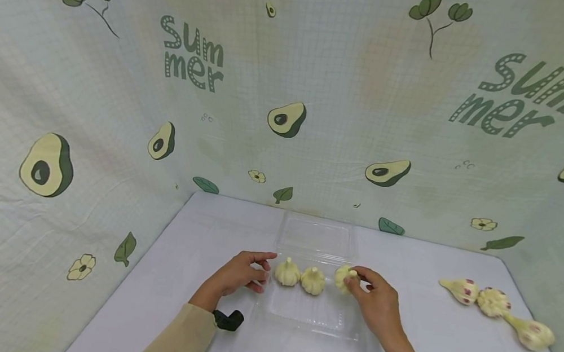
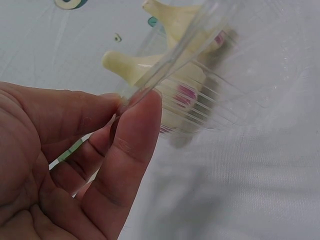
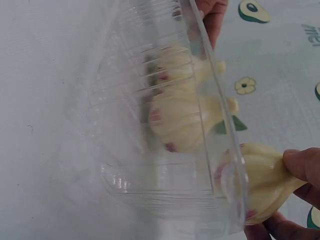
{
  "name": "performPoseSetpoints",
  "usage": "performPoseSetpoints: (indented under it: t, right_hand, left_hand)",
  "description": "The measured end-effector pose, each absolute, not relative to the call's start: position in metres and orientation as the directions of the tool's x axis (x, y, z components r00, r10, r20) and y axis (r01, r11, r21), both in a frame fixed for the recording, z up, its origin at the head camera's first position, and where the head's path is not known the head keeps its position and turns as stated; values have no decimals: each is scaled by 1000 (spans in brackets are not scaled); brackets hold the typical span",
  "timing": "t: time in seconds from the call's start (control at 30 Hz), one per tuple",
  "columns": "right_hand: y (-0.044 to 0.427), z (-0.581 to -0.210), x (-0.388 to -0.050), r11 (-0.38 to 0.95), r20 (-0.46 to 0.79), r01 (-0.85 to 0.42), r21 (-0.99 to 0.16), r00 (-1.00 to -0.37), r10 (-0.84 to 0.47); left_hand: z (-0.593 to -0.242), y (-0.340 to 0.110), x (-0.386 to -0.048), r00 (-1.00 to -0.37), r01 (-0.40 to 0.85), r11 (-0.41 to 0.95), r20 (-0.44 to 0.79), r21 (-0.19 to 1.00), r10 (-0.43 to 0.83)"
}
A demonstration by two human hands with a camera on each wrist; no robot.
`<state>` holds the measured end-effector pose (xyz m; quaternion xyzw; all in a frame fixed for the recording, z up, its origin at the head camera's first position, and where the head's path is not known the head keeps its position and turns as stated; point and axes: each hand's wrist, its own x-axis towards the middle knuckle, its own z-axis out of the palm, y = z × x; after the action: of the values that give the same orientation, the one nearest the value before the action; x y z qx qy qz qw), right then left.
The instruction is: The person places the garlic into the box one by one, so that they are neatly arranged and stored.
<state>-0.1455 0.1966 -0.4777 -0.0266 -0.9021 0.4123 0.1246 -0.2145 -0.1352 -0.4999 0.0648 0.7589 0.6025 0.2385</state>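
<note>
Two garlic bulbs sit side by side inside the clear container, whose transparent walls are hard to make out. The left hand pinches its rim between thumb and finger. The right hand, cut off in the right wrist view, grips a third bulb by its partly hidden neck, near the container's right side. Contact between that bulb and the container cannot be confirmed.

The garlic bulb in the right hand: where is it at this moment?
In the head view, the garlic bulb is pinched by the right hand near the right end of the clear box, to the right of another bulb.
</note>
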Motion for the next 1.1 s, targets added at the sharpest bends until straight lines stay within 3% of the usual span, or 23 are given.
performPoseSetpoints:
  t: [0.2, 0.8, 1.1]
  right_hand:
    - [193, -484, -143, 676, 164, -55, -735, -982, 98]
    - [184, -503, -147, 751, 311, -181, -635, -950, 34]
    - [180, -507, -147, 773, 430, -248, -584, -902, 36]
  left_hand:
    - [-500, -135, -214, -875, -194, 255, -284, 947, 391]
    - [-500, -135, -214, -873, -199, 246, -286, 949, 395]
    - [-499, -136, -215, -871, -201, 248, -289, 948, 397]
